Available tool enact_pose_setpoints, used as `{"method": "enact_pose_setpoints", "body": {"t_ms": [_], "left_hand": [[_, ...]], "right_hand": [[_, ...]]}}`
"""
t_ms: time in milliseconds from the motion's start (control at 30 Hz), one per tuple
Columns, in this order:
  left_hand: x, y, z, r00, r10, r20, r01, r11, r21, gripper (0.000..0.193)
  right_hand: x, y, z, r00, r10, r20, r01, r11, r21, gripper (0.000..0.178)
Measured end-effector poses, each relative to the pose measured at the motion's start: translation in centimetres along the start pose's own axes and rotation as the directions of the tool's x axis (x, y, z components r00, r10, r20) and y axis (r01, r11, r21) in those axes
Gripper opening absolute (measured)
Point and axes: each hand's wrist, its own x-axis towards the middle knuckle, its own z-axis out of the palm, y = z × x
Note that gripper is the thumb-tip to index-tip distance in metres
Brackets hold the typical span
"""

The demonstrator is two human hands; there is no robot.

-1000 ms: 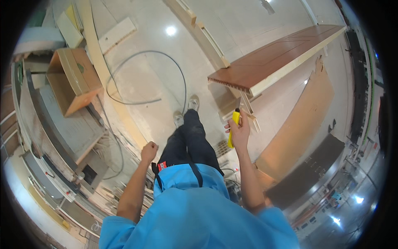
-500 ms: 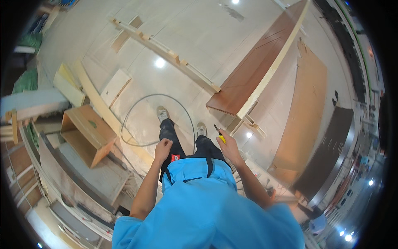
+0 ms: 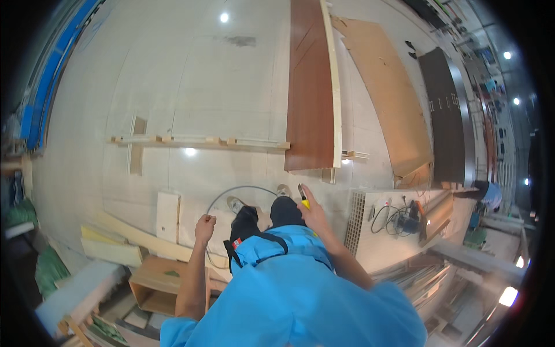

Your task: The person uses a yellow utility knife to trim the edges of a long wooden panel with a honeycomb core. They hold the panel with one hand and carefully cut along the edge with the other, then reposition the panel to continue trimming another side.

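My right hand [image 3: 315, 213] grips a yellow-and-black utility knife [image 3: 305, 203], its dark end pointing up and away from me. Ahead of that hand lies the near end of a brown door panel [image 3: 310, 104] with a pale edge. My left hand [image 3: 204, 228] hangs out to the left, fingers curled in a pinch; whether anything small sits in them cannot be made out. A grey hose or cable [image 3: 243, 187] loops over the floor around my feet, between the two hands.
A long wooden rail [image 3: 196, 141] lies left of the panel. Right of it are cardboard sheeting [image 3: 384, 92] and a dark panel [image 3: 446, 115]. A cardboard box [image 3: 159, 277] and pale boards [image 3: 167, 217] lie at left. A white bench [image 3: 370, 231] carries tools and a coiled cable.
My view and body have turned to the right, so the door panel now points straight ahead and the tool bench shows fully. The knife stays in my right hand.
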Motion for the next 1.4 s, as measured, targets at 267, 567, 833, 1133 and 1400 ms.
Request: {"method": "enact_pose_setpoints", "body": {"t_ms": [267,567,833,1133,1400], "left_hand": [[5.2,20.7,4.1,0.843,0.439,0.31,-0.466,0.885,0.016,0.028],[0.1,38.9,6.4,0.562,0.522,0.642,-0.733,0.674,0.094,0.021],[0.5,51.9,14.2,0.117,0.495,0.861,-0.972,0.236,-0.003,0.018],[5.5,54.4,34.9,-0.335,0.036,0.942,-0.884,-0.359,-0.301,0.029],[9.0,51.1,37.5,-0.104,-0.076,0.992,-0.977,-0.18,-0.116,0.046]], "right_hand": [[0.0,-2.7,3.3,0.989,0.099,-0.113,-0.056,0.941,0.334,0.056],[5.4,3.4,4.5,0.705,0.362,-0.61,0.117,0.789,0.604,0.036],[8.3,7.3,7.7,0.391,0.865,-0.314,0.277,0.215,0.936,0.036],[18.9,12.5,22.1,0.202,0.979,-0.024,0.624,-0.109,0.774,0.033],[33.0,22.4,29.7,0.23,0.949,0.215,0.766,-0.312,0.562,0.039]]}}
